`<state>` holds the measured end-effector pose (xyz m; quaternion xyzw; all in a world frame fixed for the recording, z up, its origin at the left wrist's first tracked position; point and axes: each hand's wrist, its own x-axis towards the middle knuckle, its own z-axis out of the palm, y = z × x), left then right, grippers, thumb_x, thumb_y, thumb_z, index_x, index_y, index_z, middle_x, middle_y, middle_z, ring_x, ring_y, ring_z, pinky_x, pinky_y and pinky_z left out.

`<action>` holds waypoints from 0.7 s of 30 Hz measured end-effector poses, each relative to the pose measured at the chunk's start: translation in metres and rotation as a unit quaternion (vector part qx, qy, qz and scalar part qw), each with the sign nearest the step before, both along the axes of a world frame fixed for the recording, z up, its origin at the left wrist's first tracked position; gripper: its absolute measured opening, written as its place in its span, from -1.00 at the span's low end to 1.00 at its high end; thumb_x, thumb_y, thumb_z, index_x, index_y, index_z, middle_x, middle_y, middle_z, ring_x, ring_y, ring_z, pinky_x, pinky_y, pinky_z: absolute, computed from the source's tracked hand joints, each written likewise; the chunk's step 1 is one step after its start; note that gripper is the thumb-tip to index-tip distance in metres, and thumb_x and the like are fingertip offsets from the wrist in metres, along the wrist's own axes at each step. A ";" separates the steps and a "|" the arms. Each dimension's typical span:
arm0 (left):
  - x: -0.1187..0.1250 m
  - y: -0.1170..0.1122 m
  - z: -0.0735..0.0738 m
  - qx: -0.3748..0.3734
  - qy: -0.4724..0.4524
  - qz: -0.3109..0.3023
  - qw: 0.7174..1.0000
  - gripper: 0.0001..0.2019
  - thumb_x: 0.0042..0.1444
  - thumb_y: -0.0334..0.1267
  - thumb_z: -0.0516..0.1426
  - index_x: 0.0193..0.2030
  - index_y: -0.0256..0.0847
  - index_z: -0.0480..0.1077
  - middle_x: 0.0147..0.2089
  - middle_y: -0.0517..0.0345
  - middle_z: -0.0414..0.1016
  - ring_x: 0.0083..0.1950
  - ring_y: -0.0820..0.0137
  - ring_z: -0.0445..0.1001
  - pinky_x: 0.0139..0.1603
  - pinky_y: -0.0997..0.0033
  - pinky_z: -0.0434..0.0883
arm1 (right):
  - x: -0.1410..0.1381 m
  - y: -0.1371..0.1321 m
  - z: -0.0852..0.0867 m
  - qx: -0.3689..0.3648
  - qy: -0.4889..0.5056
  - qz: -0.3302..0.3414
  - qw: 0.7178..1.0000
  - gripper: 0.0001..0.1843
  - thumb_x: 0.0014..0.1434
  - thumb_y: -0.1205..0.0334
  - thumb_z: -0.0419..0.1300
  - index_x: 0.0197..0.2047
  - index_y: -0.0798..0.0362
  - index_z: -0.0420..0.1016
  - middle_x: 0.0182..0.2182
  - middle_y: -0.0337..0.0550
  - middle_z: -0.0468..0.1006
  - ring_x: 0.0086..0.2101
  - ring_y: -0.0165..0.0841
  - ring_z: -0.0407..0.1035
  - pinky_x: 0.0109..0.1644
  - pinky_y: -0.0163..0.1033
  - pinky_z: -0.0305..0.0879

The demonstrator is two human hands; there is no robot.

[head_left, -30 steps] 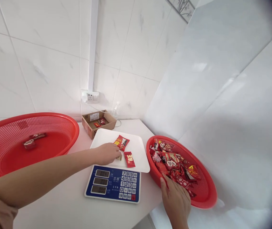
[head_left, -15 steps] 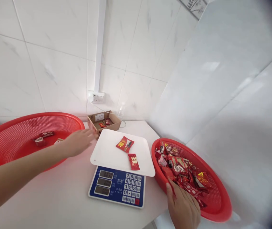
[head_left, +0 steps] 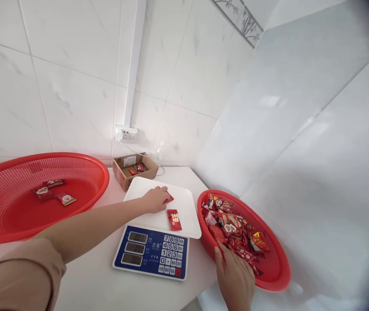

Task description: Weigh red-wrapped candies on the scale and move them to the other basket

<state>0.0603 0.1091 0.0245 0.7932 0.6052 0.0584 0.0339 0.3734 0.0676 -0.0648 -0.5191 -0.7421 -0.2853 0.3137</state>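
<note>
My left hand (head_left: 156, 199) is over the white pan (head_left: 135, 218) of a weighing scale, fingers curled onto a red candy packet (head_left: 169, 198) that mostly hides beneath them. Another red candy packet (head_left: 174, 220) lies on the pan just in front of that hand. The scale's blue panel (head_left: 152, 252) has three small displays and a keypad. On the right, my right hand (head_left: 236, 276) is closed over the near rim of a red plastic basket (head_left: 281, 276), its thumb along the edge. Many wrapped candies (head_left: 232, 226) fill that basket.
A larger red basket (head_left: 87, 162) on the left holds three wrapped packets (head_left: 65, 198). Behind the scale stands a small cardboard box (head_left: 121, 176) with a few packets inside. A clear bottle (head_left: 157, 154) and a wall socket (head_left: 126, 134) are at the tiled wall.
My left hand has moved right from beside the left basket onto the scale pan and closed on the upper packet. My right hand stays at the right basket's rim. The view has shifted slightly.
</note>
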 end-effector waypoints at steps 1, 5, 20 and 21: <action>-0.007 -0.005 0.003 0.009 0.004 0.002 1.000 -0.72 0.19 -0.15 0.13 -0.02 -0.24 0.38 0.07 0.01 0.40 0.03 0.26 0.42 0.00 0.09 0.42 | 0.000 0.000 0.000 0.003 0.000 0.002 1.000 -0.34 0.36 -0.09 -0.22 -0.18 0.12 0.61 -0.38 -0.03 0.64 -0.37 -0.23 0.46 -0.15 -0.15 0.16; -0.055 -0.041 0.023 0.075 0.031 0.057 0.995 -0.74 0.17 -0.32 0.08 0.00 -0.19 0.39 0.13 0.00 0.39 0.16 0.18 0.31 0.18 0.06 0.27 | 0.000 0.000 0.002 0.016 -0.005 0.015 1.000 -0.38 0.36 -0.06 -0.20 -0.18 0.14 0.61 -0.40 -0.03 0.63 -0.39 -0.24 0.46 -0.18 -0.15 0.17; -0.034 -0.070 0.005 0.040 0.021 -0.093 0.995 -0.61 0.26 -0.36 -0.06 0.21 -0.16 0.26 0.23 0.09 0.39 0.29 0.34 0.25 0.29 0.32 0.18 | -0.002 0.001 0.000 0.010 0.010 0.000 1.000 -0.36 0.35 -0.09 -0.19 -0.20 0.11 0.63 -0.40 -0.01 0.63 -0.39 -0.26 0.44 -0.15 -0.17 0.20; -0.019 -0.060 0.004 0.025 0.023 -0.133 0.991 -0.56 0.21 -0.42 -0.01 0.23 -0.16 0.24 0.25 0.11 0.37 0.31 0.37 0.23 0.28 0.38 0.18 | -0.002 0.001 -0.001 0.007 0.011 0.000 1.000 -0.37 0.35 -0.08 -0.19 -0.19 0.11 0.63 -0.40 -0.02 0.63 -0.38 -0.26 0.45 -0.14 -0.17 0.20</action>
